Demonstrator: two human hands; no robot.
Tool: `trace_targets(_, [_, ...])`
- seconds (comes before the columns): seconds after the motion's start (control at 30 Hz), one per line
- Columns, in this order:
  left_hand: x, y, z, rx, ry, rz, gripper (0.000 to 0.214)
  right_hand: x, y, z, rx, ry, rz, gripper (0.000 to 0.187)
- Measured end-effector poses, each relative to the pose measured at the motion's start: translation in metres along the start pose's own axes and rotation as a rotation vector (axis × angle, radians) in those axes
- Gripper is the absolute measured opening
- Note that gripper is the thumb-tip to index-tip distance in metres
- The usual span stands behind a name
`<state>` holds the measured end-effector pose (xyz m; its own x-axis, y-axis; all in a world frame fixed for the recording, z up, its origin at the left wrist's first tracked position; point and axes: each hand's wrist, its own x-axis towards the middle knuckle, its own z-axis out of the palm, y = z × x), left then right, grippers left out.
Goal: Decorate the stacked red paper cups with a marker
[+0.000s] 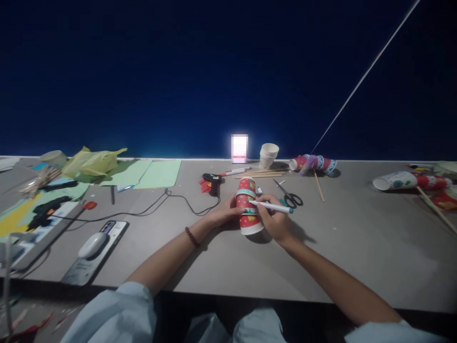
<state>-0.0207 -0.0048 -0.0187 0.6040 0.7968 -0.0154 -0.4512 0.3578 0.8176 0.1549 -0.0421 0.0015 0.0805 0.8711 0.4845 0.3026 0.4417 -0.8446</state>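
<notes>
A red patterned paper cup (247, 206) lies on its side in the middle of the grey table (357, 247), mouth toward me. My left hand (224, 215) wraps its left side and steadies it. My right hand (274, 220) is closed on a white marker with a teal cap (272, 206), its tip touching the cup's side. A second marker lies just behind the cup.
Scissors (290, 196) lie right of the cup, a black glue gun (213, 181) with its cord to the left. White cups (268, 154) stand at the back; patterned cups (314, 164) and wooden sticks lie to the right. Coloured paper (143, 173) and clutter fill the left side.
</notes>
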Motion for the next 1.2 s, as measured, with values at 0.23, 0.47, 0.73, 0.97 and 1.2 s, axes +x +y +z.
trace_targets(0.23, [0.0003, -0.0008, -0.0005, 0.006, -0.004, 0.001, 0.062, 0.0004, 0.0027, -0.0013, -0.010, 0.015, -0.005, 0.009])
trace_targets(0.47, [0.0002, 0.0000, 0.0001, -0.002, -0.003, -0.007, 0.063, 0.0015, 0.0029, -0.0009, -0.006, 0.011, 0.002, 0.009])
trace_targets(0.73, [0.0009, -0.0025, -0.0037, 0.002, 0.017, -0.004, 0.060, 0.0008, 0.0002, -0.0014, -0.005, 0.000, -0.007, 0.008])
trace_targets(0.97, [0.0005, -0.0020, -0.0020, 0.012, 0.001, -0.007, 0.060, -0.0004, 0.0020, -0.0012, 0.009, -0.009, -0.002, 0.009])
trace_targets(1.2, [-0.0003, -0.0008, -0.0001, -0.007, 0.007, -0.009, 0.063, 0.0004, 0.0017, -0.0012, 0.004, 0.011, -0.005, 0.009])
